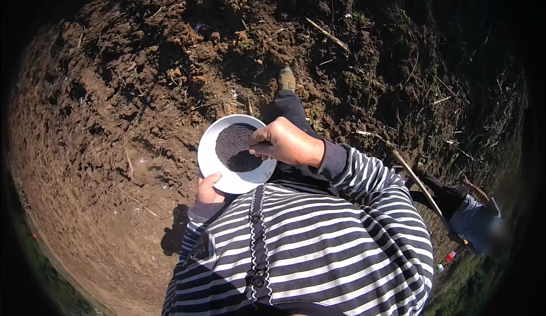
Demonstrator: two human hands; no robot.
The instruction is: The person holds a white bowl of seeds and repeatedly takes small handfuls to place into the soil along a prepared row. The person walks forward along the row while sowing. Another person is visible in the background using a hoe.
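Observation:
My left hand (209, 189) grips the lower left rim of a white bowl (208, 143), thumb on top of the edge. Inside lies a heap of fine dark granules (232, 139), with a hollow shaded by my other hand. Over the bowl's right side is my right hand (286, 142), thumb and fingers bunched close to the granules. Whether any grains are between those fingertips is hidden. The bowl is held in front of my striped shirt (298, 239).
Rough, cloddy brown soil (128, 94) with dry stalks surrounds me. My shoe (287, 80) stands on it ahead. At right, another person (473, 218) is bent over beside a long wooden handle (413, 175). A red object (451, 256) lies beyond.

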